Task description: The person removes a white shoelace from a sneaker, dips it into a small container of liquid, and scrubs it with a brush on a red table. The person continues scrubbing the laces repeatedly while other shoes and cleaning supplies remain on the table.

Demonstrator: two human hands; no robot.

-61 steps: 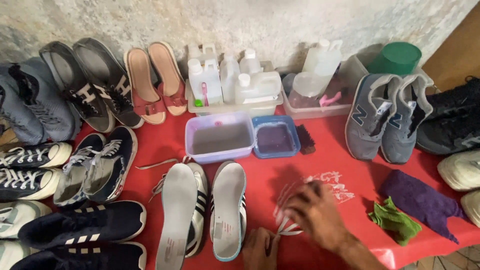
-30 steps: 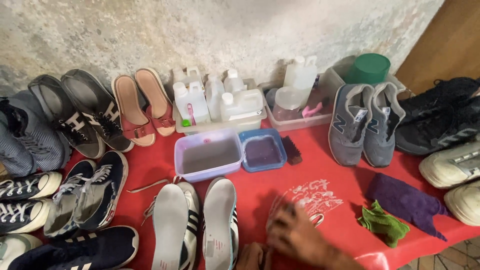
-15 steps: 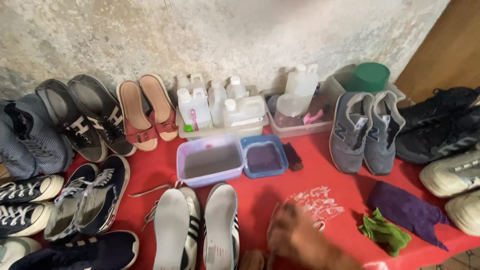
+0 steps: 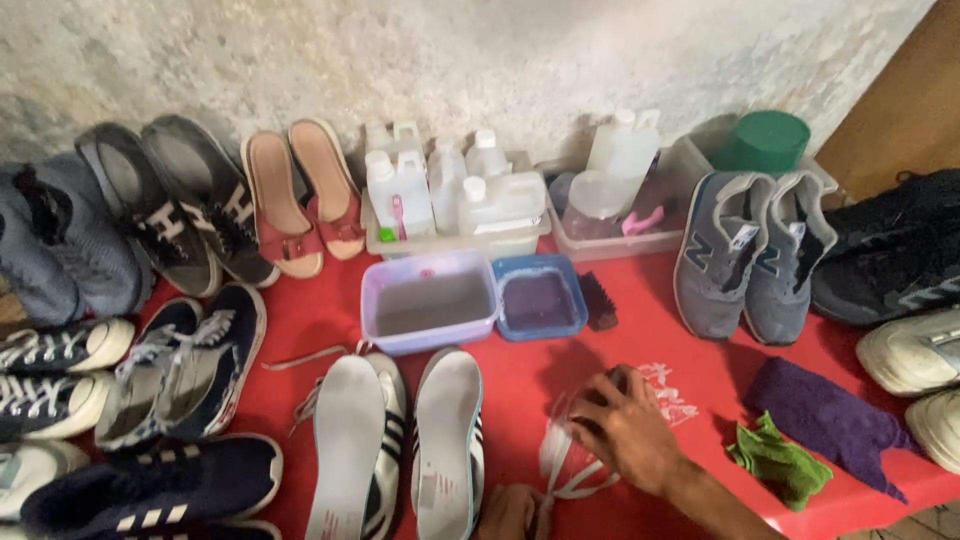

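My right hand (image 4: 625, 432) lies on the red table cover (image 4: 310, 325), fingers curled over a bundle of white shoelaces (image 4: 558, 462). Only the knuckles of my left hand (image 4: 505, 512) show at the bottom edge; it is closed like a fist beside a lace strand that runs down past it. Just left of my hands lies a pair of white sneakers with dark stripes (image 4: 385, 455), with pale insoles (image 4: 447, 440) resting on them.
Behind my hands stand a lilac tub (image 4: 430, 300) and a blue tub (image 4: 538, 298) of liquid, a small brush (image 4: 598, 300) and trays of white bottles (image 4: 455, 195). A green rag (image 4: 780, 462) and a purple cloth (image 4: 825, 420) lie to the right. Grey sneakers (image 4: 755, 250) and many other shoes line the sides.
My right hand has moved forward over the laces and its fingers have curled in. My left hand stays low at the frame's edge. The view has shifted slightly.
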